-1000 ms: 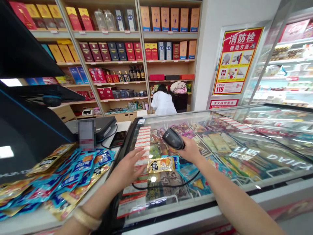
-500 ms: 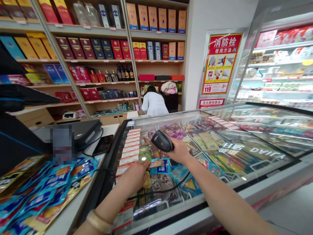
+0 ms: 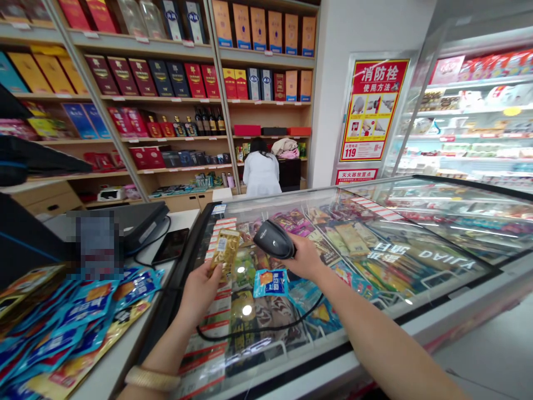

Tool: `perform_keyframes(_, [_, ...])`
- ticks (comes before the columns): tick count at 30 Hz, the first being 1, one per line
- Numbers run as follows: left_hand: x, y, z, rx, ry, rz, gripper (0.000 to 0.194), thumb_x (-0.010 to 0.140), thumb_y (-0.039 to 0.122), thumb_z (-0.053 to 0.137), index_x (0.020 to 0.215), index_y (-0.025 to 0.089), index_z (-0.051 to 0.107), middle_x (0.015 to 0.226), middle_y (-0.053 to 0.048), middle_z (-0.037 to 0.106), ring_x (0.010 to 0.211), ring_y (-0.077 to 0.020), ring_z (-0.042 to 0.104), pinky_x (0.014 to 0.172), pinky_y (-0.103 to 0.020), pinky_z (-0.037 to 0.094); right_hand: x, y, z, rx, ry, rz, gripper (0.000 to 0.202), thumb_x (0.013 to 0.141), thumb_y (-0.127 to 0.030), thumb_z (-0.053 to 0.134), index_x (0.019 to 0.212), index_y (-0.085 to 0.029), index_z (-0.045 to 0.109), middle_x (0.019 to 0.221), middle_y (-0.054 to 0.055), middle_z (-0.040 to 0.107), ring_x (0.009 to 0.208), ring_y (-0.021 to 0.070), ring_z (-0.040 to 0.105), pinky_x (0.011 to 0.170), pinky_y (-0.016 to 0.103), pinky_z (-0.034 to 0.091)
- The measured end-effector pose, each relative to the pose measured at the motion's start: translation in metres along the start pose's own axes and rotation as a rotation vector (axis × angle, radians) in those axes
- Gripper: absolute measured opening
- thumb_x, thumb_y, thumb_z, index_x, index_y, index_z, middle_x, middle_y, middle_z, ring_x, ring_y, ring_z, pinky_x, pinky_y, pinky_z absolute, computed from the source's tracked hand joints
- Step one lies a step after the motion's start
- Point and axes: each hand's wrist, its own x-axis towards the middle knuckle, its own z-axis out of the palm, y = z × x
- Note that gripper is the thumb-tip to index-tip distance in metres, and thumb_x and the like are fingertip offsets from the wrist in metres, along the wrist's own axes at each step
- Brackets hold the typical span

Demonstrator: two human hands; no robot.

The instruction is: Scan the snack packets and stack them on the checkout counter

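My left hand [image 3: 199, 291] holds a small yellow snack packet [image 3: 224, 250] upright above the glass lid of a chest freezer [image 3: 375, 311], its back with a white label turned toward me. My right hand [image 3: 306, 258] grips a black barcode scanner [image 3: 273, 240] just right of the packet, its head pointing toward it. The scanner's black cable [image 3: 258, 329] loops over the glass below my arms. A blue snack packet [image 3: 270, 282] lies flat on the glass between my hands.
A heap of blue and yellow snack packets [image 3: 70, 328] covers the white counter at left. Behind it are a black register [image 3: 141, 219] and a phone [image 3: 170, 245]. A person in white [image 3: 261, 172] stands at the far shelves. A refrigerated case [image 3: 474, 111] stands at right.
My left hand picked the yellow packet off the glass and lifted it upright beside the scanner. The blue packet stayed on the glass. My view shifted a little to the right.
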Motion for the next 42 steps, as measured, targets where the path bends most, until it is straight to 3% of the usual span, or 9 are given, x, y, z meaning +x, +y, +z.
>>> perform_keyframes(3, [-0.001,-0.002,-0.001,-0.036,0.015,-0.010,0.040,0.068,0.050,0.064,0.088,0.015,0.067,0.087,-0.007,0.073,0.074,-0.0208,0.068,0.066,-0.033,0.058,-0.001,-0.008,0.001,0.038,-0.099,-0.003,0.023,0.072,-0.034,0.070,0.088,-0.020,0.063,0.081,0.004,0.070,0.075,0.0203,0.065,0.066,0.026,0.045])
perform_keyframes(9, [0.001,-0.007,-0.001,0.092,0.000,0.058,0.054,0.069,0.058,0.059,0.097,0.013,0.069,0.086,-0.009,0.075,0.073,-0.0244,0.068,0.066,-0.032,0.055,-0.002,-0.016,0.003,-0.016,-0.237,-0.018,0.015,0.073,-0.028,0.068,0.085,-0.020,0.064,0.080,0.004,0.070,0.074,0.0196,0.065,0.064,0.024,0.042])
perform_keyframes(20, [-0.001,-0.001,0.000,0.201,0.003,0.107,0.053,0.071,0.058,0.053,0.098,0.015,0.070,0.084,-0.006,0.075,0.075,-0.0245,0.068,0.068,-0.030,0.050,-0.001,-0.016,0.002,-0.007,-0.258,-0.013,0.016,0.073,-0.025,0.067,0.088,-0.019,0.065,0.084,0.005,0.071,0.077,0.0207,0.067,0.066,0.025,0.042])
perform_keyframes(27, [0.001,-0.005,0.000,0.254,0.001,0.121,0.052,0.073,0.057,0.050,0.100,0.016,0.070,0.082,-0.006,0.075,0.075,-0.0246,0.068,0.068,-0.030,0.050,-0.001,-0.020,0.000,0.009,-0.301,-0.008,0.029,0.073,-0.023,0.067,0.102,-0.020,0.066,0.095,0.006,0.073,0.088,0.0228,0.069,0.072,0.025,0.045])
perform_keyframes(42, [-0.001,-0.001,0.000,0.326,0.024,0.152,0.047,0.076,0.049,0.048,0.102,0.016,0.069,0.089,-0.008,0.075,0.077,-0.0254,0.069,0.069,-0.030,0.050,0.000,-0.020,0.000,-0.032,-0.297,-0.010,0.020,0.073,-0.023,0.066,0.093,-0.019,0.065,0.087,0.006,0.072,0.080,0.0217,0.068,0.067,0.025,0.044])
